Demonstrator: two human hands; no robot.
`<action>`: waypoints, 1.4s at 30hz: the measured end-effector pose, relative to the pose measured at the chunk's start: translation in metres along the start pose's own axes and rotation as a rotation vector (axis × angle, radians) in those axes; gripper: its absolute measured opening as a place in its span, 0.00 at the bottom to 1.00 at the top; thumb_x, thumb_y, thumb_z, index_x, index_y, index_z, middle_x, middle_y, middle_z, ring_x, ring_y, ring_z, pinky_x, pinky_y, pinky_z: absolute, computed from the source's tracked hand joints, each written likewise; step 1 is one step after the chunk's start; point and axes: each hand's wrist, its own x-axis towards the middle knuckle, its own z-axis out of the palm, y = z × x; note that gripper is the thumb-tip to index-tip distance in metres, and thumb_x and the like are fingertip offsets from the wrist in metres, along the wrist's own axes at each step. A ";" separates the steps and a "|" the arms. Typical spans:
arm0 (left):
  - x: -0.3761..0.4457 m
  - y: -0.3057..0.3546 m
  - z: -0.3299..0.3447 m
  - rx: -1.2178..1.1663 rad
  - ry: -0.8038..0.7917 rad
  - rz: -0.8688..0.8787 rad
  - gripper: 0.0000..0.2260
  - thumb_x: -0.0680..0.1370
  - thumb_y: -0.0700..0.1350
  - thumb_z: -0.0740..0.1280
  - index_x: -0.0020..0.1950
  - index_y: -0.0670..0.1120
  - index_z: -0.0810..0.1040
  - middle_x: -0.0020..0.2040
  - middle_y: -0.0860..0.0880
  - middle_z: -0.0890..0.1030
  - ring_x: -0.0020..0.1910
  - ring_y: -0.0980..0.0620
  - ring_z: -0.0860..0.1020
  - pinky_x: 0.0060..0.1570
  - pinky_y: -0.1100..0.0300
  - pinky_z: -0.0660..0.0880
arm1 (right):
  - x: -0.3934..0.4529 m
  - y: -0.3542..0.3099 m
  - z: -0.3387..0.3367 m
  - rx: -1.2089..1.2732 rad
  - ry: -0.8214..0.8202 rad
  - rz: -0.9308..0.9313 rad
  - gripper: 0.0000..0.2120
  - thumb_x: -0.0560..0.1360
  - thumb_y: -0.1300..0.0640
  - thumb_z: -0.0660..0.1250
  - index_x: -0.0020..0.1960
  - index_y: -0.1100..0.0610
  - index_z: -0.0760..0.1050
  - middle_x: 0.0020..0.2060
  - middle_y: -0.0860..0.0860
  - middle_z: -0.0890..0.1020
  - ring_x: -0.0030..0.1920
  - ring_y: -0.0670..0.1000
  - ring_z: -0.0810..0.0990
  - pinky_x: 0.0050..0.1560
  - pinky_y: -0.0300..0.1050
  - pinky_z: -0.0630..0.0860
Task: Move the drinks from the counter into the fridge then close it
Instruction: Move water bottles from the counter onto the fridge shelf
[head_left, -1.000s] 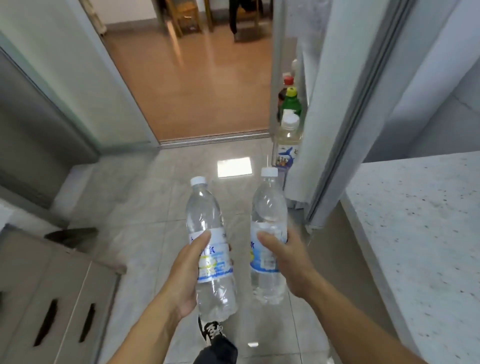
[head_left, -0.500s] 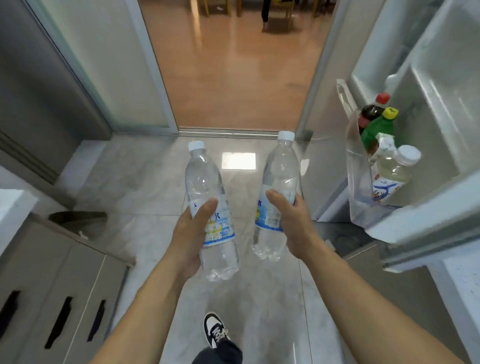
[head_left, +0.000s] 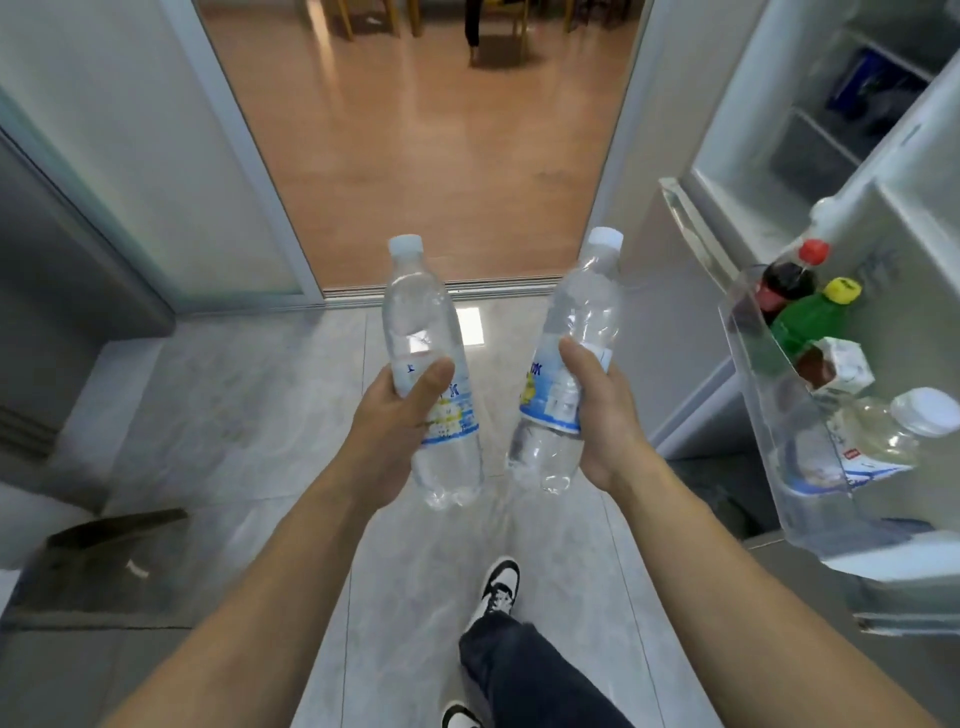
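Note:
My left hand (head_left: 397, 421) grips a clear water bottle (head_left: 421, 312) with a white cap and blue label, held nearly upright. A second, matching water bottle (head_left: 584, 312) leans right in my right hand (head_left: 605, 415). Both bottles hang over the tiled floor at chest height. The fridge (head_left: 779, 130) stands open on the right. Its door shelf (head_left: 789, 467) carries a red-capped dark bottle (head_left: 784, 280), a green bottle with a yellow cap (head_left: 815, 317), a small carton (head_left: 844, 366) and a pale bottle with a white cap (head_left: 893, 436). The shelf lies to the right of my right hand.
A doorway (head_left: 426, 156) to a wood-floored room opens straight ahead. A frosted sliding panel (head_left: 130, 156) and low cabinets (head_left: 93, 670) line the left side. My shoes (head_left: 498, 587) and a dark trouser leg are on the grey tiles below.
The view has swung right and moved nearer the fridge, so the door shelf and interior show larger. Both bottles stay gripped; the right one now tilts toward the fridge.

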 end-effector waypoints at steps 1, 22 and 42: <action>0.015 0.006 0.002 0.008 -0.008 0.003 0.29 0.68 0.56 0.72 0.64 0.43 0.75 0.56 0.40 0.84 0.53 0.41 0.84 0.50 0.47 0.82 | 0.013 -0.004 0.002 0.020 0.005 0.001 0.20 0.68 0.43 0.72 0.56 0.52 0.78 0.45 0.54 0.87 0.45 0.55 0.87 0.46 0.52 0.83; 0.339 0.140 0.105 0.082 -0.352 0.056 0.31 0.71 0.53 0.74 0.66 0.37 0.72 0.49 0.42 0.83 0.45 0.46 0.83 0.45 0.53 0.80 | 0.283 -0.132 -0.003 0.010 0.375 -0.249 0.24 0.63 0.43 0.75 0.55 0.53 0.80 0.41 0.50 0.86 0.42 0.51 0.87 0.39 0.45 0.81; 0.558 0.164 0.365 0.368 -0.954 0.213 0.19 0.66 0.53 0.76 0.54 0.56 0.76 0.46 0.57 0.85 0.45 0.59 0.84 0.40 0.66 0.79 | 0.403 -0.229 -0.120 -0.030 1.101 -0.405 0.19 0.65 0.43 0.75 0.53 0.49 0.79 0.45 0.48 0.87 0.47 0.50 0.86 0.43 0.44 0.82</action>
